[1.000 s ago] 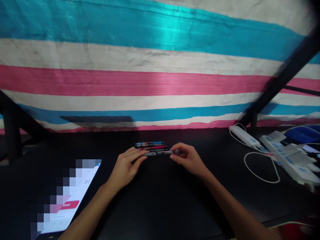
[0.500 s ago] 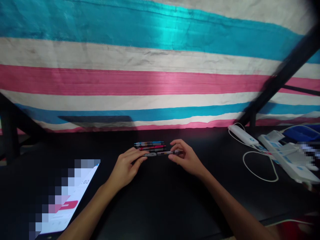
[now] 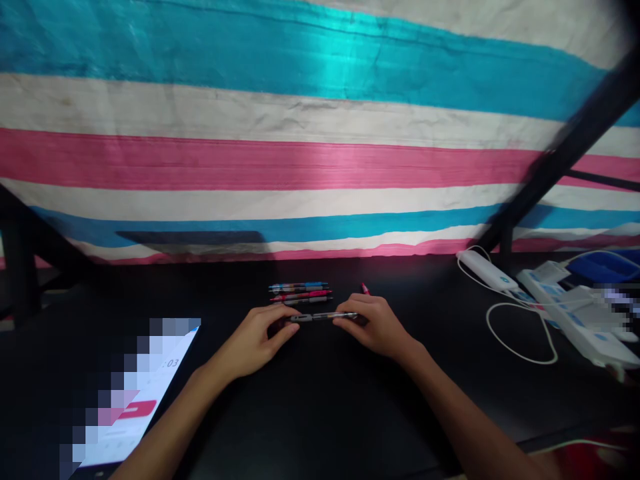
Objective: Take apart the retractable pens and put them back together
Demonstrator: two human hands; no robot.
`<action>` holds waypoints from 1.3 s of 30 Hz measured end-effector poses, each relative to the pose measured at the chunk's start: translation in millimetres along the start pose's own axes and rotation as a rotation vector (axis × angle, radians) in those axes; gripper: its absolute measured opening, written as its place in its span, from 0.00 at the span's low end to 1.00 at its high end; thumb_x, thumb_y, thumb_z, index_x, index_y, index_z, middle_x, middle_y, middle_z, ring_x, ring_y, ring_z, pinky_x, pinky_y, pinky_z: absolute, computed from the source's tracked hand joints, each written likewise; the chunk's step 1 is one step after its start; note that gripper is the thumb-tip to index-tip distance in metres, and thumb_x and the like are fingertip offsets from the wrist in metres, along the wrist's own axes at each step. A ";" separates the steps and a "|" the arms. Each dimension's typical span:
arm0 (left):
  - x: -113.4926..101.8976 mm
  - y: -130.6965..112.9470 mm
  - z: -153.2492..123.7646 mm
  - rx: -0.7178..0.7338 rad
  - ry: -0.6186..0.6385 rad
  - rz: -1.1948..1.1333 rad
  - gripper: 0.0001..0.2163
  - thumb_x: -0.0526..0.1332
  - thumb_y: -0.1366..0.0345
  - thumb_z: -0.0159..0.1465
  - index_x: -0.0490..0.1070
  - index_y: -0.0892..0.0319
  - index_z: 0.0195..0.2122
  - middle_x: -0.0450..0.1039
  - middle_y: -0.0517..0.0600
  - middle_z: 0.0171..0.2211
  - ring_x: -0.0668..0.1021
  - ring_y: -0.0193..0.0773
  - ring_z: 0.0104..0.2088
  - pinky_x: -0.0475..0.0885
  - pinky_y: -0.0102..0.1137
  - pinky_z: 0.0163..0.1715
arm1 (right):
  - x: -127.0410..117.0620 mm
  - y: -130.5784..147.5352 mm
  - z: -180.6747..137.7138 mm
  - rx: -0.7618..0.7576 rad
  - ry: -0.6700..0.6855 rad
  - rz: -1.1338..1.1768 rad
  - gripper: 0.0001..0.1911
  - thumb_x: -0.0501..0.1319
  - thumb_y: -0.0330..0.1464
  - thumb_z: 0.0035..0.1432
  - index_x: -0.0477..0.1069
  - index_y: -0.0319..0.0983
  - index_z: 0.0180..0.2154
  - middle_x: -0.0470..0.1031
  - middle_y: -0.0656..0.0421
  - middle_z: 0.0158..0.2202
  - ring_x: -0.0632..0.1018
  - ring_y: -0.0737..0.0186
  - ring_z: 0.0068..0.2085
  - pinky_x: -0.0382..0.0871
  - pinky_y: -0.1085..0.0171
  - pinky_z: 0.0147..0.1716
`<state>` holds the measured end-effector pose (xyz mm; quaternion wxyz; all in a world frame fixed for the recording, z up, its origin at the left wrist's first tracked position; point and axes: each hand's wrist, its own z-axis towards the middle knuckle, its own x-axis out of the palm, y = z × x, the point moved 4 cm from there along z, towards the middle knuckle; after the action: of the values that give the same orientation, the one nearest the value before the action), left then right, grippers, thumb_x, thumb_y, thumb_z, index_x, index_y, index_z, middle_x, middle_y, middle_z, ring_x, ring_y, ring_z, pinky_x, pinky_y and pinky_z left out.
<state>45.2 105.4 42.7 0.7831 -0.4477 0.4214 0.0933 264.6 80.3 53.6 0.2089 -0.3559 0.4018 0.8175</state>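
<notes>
A dark grey pen (image 3: pixel 320 317) lies level between my two hands, just above the black table (image 3: pixel 325 400). My left hand (image 3: pixel 257 340) pinches its left end, fingers closed. My right hand (image 3: pixel 375 323) pinches its right end, fingers closed. Just behind the hands, three pens (image 3: pixel 300 293) lie side by side on the table: a blue one, a pink one and a dark one. A small red piece (image 3: pixel 365 289) peeks out behind my right hand.
A tablet with a lit screen (image 3: pixel 135 400) lies at the front left. White power strips and a cable (image 3: pixel 550 307) sit at the right. A striped blue, white and pink cloth (image 3: pixel 300 133) hangs behind the table. Black frame bars (image 3: pixel 565 153) cross at the right.
Both hands have drawn the grey pen a little toward me, away from the row of pens. The red piece behind my right hand has come into view.
</notes>
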 end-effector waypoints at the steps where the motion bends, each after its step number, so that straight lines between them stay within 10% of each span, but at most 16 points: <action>1: 1.5 -0.9 -0.1 -0.007 0.033 -0.003 0.12 0.55 0.60 0.66 0.72 0.55 0.47 0.77 0.51 0.42 0.77 0.40 0.40 0.70 0.32 0.42 | 0.2 1.2 -0.9 -0.029 0.018 -0.069 0.12 0.57 0.40 0.62 0.75 0.40 0.39 0.74 0.56 0.32 0.72 0.63 0.31 0.62 0.65 0.32; 7: 4.5 -1.0 -2.4 0.087 0.094 0.066 0.09 0.53 0.65 0.67 0.73 0.57 0.40 0.76 0.50 0.34 0.77 0.37 0.35 0.69 0.29 0.37 | 11.7 13.4 -4.9 -0.060 0.124 -0.309 0.17 0.52 0.41 0.64 0.73 0.38 0.31 0.73 0.54 0.26 0.70 0.61 0.29 0.55 0.64 0.28; 17: -6.0 -10.7 -5.9 0.344 -0.218 0.319 0.10 0.54 0.74 0.65 0.71 0.61 0.46 0.74 0.53 0.36 0.74 0.39 0.37 0.69 0.32 0.40 | 19.9 11.1 -4.0 0.267 0.221 0.177 0.27 0.44 0.44 0.68 0.62 0.37 0.21 0.58 0.64 0.18 0.62 0.70 0.21 0.51 0.68 0.21; 23: 6.9 -3.5 -4.1 0.213 -0.026 0.244 0.09 0.53 0.69 0.67 0.71 0.59 0.44 0.73 0.52 0.37 0.75 0.38 0.38 0.71 0.32 0.39 | 15.4 24.9 -2.4 -0.002 0.083 -0.316 0.12 0.55 0.38 0.64 0.69 0.39 0.43 0.75 0.56 0.35 0.72 0.58 0.38 0.58 0.62 0.37; 28: 10.0 -3.5 -3.8 0.166 0.018 0.188 0.09 0.52 0.69 0.67 0.71 0.58 0.42 0.73 0.50 0.35 0.75 0.36 0.36 0.70 0.30 0.36 | 34.5 27.0 -4.5 -0.086 0.211 -0.447 0.12 0.52 0.37 0.66 0.69 0.38 0.36 0.76 0.57 0.31 0.74 0.60 0.33 0.56 0.61 0.35; 39: 6.6 -27.3 -10.0 0.409 -0.202 0.473 0.10 0.52 0.75 0.65 0.71 0.63 0.43 0.74 0.53 0.32 0.71 0.39 0.33 0.69 0.34 0.35 | 20.8 25.0 -3.4 0.086 0.216 -0.007 0.15 0.52 0.37 0.66 0.74 0.39 0.34 0.75 0.61 0.24 0.72 0.68 0.24 0.56 0.67 0.28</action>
<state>57.9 80.2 52.3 0.8512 -0.1593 0.4439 0.2303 236.6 64.0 49.3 0.1824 -0.4340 0.4553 0.7557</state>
